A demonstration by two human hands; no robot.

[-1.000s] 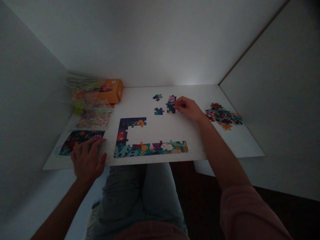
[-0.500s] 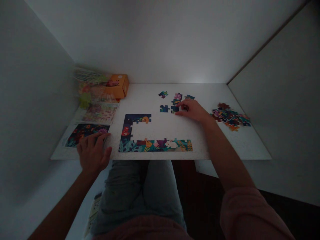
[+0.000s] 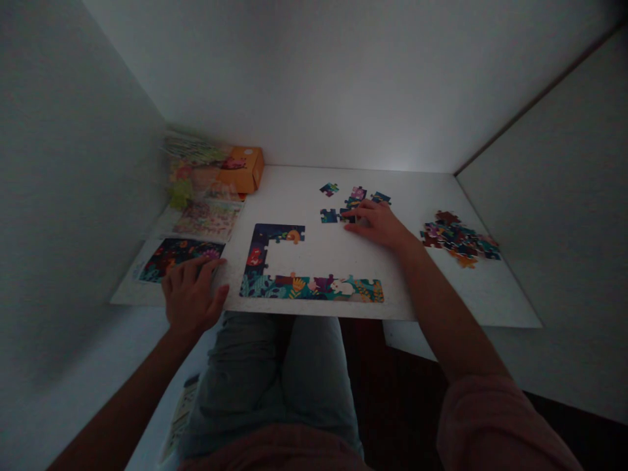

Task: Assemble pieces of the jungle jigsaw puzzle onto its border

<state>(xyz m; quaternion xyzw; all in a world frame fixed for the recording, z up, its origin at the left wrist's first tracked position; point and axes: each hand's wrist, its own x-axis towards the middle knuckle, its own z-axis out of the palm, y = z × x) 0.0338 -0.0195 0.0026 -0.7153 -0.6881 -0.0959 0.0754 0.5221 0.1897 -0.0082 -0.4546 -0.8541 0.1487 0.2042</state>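
Note:
My right hand (image 3: 377, 224) lies on the white board (image 3: 314, 196), its fingertips pinching a dark blue jigsaw piece (image 3: 347, 215). That piece sits close to another blue piece (image 3: 329, 216), and loose pieces (image 3: 358, 193) lie just above my fingers. My left hand (image 3: 190, 294) rests at the board's front edge, fingers spread, touching the lower edge of a dark floral picture card (image 3: 179, 256). Between my hands lies a joined puzzle section (image 3: 294, 288), a colourful bracket-shaped border with a gap in its middle.
A heap of loose jigsaw pieces (image 3: 458, 239) lies at the right of the board. An orange cardboard box (image 3: 244, 169) and a pale floral card (image 3: 209, 219) lie at the back left. White walls (image 3: 83, 163) close the left side; my legs (image 3: 267, 373) are below.
My right hand has drawn the dark blue piece left, away from the pink-topped pieces and nearer the other blue piece. The whole scene has shifted slightly right in view.

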